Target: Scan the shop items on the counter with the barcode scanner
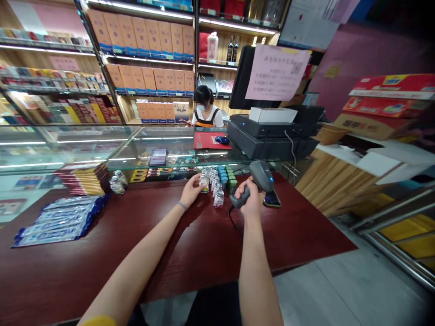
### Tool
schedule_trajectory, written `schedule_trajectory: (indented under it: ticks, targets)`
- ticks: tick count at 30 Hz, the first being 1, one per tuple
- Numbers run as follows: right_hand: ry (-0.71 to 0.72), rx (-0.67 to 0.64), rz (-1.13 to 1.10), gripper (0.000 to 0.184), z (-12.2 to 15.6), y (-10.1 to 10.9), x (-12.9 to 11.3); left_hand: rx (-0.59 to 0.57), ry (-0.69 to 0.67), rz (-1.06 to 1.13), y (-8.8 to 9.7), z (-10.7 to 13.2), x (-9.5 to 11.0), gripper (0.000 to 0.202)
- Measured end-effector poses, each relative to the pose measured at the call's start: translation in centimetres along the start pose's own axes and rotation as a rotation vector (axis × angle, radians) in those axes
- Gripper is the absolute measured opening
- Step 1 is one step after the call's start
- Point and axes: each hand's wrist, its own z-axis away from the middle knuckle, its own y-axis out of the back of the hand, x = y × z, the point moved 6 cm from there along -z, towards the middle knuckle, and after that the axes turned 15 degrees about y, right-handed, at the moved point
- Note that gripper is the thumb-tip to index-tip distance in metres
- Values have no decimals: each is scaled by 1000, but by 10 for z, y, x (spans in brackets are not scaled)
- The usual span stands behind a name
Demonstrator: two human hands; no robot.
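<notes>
My right hand [250, 195] is wrapped round the handle of a dark grey barcode scanner [261, 175], raised over the brown table. A blue light glows on its head, and its cable hangs down from the grip. My left hand [193, 190] has its fingers closed on a small clear bottle [204, 183] at the left end of a group of small bottles. White-and-pink bottles [218, 199] stand beside it, followed by blue bottles [222, 174] and green bottles [232, 183] to the right. A phone [272, 199] lies on the table behind my right hand.
Two small jars [117, 182], a stack of red-and-yellow packs [83, 178] and blue-white packets [61, 218] occupy the table's left. Behind it are a glass counter [163, 136], a monitor [242, 77] and a seated person [206, 111]. Boxes [390, 106] are piled at right.
</notes>
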Motion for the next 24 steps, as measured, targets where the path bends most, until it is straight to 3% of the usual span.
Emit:
schedule_trajectory:
  ticks: [3,7,13,24]
  targets:
    - [-6,6,-2,33,-1,2,1,76,-56,-99,-9,-3,-9,55]
    - [-3,19,1,34,-1,2,0,91,-66,-150,-16,-2,-19,46]
    - [-3,19,-2,34,-1,0,0,163,-115,-228,-14,-1,-18,41]
    - [-16,-13,14,34,4,-5,2,105,-82,-181,-19,-2,-24,47]
